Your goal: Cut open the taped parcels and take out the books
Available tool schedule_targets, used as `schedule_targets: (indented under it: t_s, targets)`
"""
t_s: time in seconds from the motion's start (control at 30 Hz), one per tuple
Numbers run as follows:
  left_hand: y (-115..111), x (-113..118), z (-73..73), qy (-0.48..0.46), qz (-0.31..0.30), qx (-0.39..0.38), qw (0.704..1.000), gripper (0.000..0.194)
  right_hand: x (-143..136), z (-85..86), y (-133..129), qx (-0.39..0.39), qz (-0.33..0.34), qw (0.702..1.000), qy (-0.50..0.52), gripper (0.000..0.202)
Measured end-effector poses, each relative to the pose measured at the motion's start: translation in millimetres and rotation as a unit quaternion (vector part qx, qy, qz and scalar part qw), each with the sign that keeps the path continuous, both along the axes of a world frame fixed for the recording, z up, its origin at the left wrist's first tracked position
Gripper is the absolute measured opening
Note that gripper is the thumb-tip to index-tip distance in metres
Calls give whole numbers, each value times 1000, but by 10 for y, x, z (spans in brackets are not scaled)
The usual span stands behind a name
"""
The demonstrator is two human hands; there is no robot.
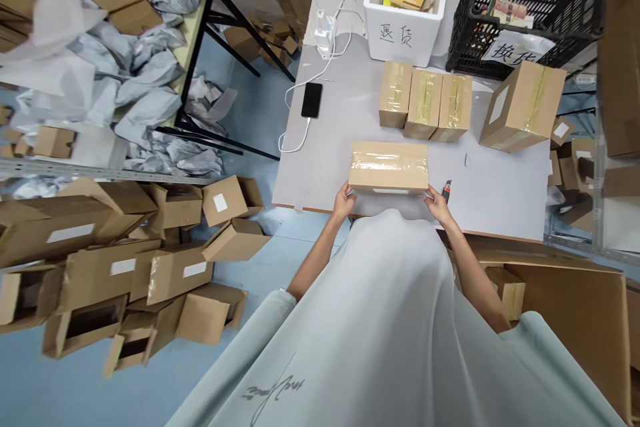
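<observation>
A taped cardboard box lies on the grey table near its front edge, with clear tape along its top and a white label on the side facing me. My left hand grips its lower left corner, fingers closed against the cardboard. At the opposite end, my right hand pinches the lower right corner. Just beside the right hand is a red and black utility knife with its blade showing. Both hands' fingertips are partly hidden by the box.
Three small taped boxes and a larger one stand behind. A white bin and black crate hold books. A phone charges on a white cable. Open cartons crowd the left; a large carton stands right.
</observation>
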State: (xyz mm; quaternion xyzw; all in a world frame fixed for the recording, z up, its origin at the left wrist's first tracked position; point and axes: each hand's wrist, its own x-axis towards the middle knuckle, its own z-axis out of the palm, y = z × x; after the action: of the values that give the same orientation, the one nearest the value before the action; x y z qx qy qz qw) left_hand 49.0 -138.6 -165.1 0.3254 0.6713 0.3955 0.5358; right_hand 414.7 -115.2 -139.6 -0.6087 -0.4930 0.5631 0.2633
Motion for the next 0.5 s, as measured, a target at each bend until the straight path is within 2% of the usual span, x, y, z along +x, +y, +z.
schedule_targets:
  t_s: [0.13,0.23,0.3,0.4,0.5]
  targets:
    - [-9,-64,119,-5,8,13,1000,81,66,226,54,19,-18,1000,15,81]
    - [-55,-80,221,-10,19,53,998,76,110,405,97,45,-35,998,20,82]
    - [-80,-66,281,-14,22,83,996,75,115,486,125,51,-40,998,20,76]
    - [-78,-32,324,-8,12,99,995,69,78,527,149,41,-38,998,7,63]
    - [-20,-12,295,2,8,83,997,64,11,501,153,23,-36,999,-12,59]
